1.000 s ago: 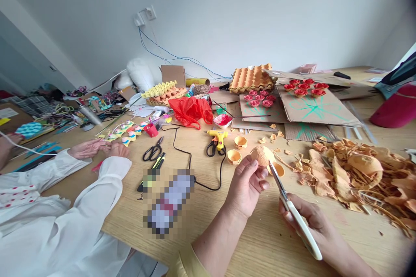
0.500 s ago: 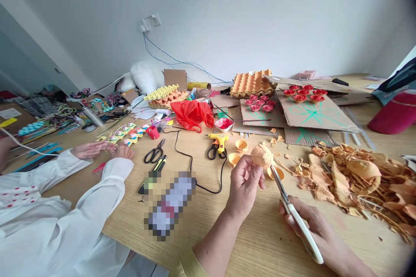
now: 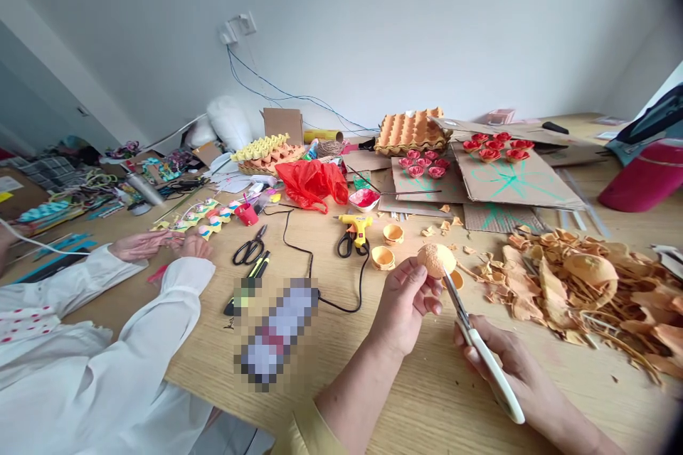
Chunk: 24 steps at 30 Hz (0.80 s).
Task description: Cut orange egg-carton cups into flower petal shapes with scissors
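Note:
Between the thumb and fingers of my left hand point(image 3: 408, 288) is an orange egg-carton cup point(image 3: 436, 260), its rounded outside turned toward me. My right hand point(image 3: 499, 352) is closed around the white handles of a pair of scissors point(image 3: 488, 355). Their blades point up and meet the lower right edge of the cup; whether they are parted is hard to see. Behind the held cup, another orange cup point(image 3: 455, 280) lies partly hidden on the table. Two more cups, one small point(image 3: 393, 234) and one nearer point(image 3: 383, 257), sit to the left.
A heap of orange carton scraps point(image 3: 576, 291) spreads on the right. A yellow glue gun point(image 3: 354, 227), black scissors point(image 3: 250, 249) and a cutter point(image 3: 258, 267) lie left. Red carton flowers point(image 3: 489, 155) stand on cardboard point(image 3: 526, 188). At the left, a co-worker's hands point(image 3: 195, 247) work by painted carton pieces.
The cup has turned in my left fingers, showing a smoother rounded side. Both my hands stay close together with the scissors at its edge. The whole view has shifted slightly.

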Motion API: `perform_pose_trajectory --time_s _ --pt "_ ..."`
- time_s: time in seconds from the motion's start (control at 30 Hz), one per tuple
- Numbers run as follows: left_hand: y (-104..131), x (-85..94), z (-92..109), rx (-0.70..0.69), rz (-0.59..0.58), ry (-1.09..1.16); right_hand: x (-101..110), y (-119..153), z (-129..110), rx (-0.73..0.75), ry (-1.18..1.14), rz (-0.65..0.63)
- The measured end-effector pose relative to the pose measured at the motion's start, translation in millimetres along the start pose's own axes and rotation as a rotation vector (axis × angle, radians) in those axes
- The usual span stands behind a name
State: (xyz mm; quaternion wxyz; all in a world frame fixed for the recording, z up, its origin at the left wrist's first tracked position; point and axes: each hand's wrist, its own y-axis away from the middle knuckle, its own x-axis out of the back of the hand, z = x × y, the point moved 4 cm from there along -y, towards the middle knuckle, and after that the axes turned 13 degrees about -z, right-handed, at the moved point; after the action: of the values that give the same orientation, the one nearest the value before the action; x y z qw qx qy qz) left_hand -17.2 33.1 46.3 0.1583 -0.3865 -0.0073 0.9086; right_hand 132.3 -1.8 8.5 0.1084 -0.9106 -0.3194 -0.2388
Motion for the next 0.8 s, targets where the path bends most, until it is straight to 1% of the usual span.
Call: perform_pose_trajectory --time_s 0.2,0.4,0.6,0.8 --pt "-0.7 2.3 -3.4 0.041 -0.072 0.067 0.8 0.7 -3.7 0.014 0.017 0.005" --pt "-0.9 0.8 -0.2 0.038 -0.137 0.035 1.3 2.4 -3.4 0.043 0.05 0.003" --pt "-1.3 0.7 2.6 0.0 -0.135 -0.034 1.7 1.0 -4.2 0.065 0.057 -0.003" --pt "0.2 -1.4 -0.5 0.024 -0.134 -0.049 2.7 1.4 -3.1 0.069 0.063 0.013"
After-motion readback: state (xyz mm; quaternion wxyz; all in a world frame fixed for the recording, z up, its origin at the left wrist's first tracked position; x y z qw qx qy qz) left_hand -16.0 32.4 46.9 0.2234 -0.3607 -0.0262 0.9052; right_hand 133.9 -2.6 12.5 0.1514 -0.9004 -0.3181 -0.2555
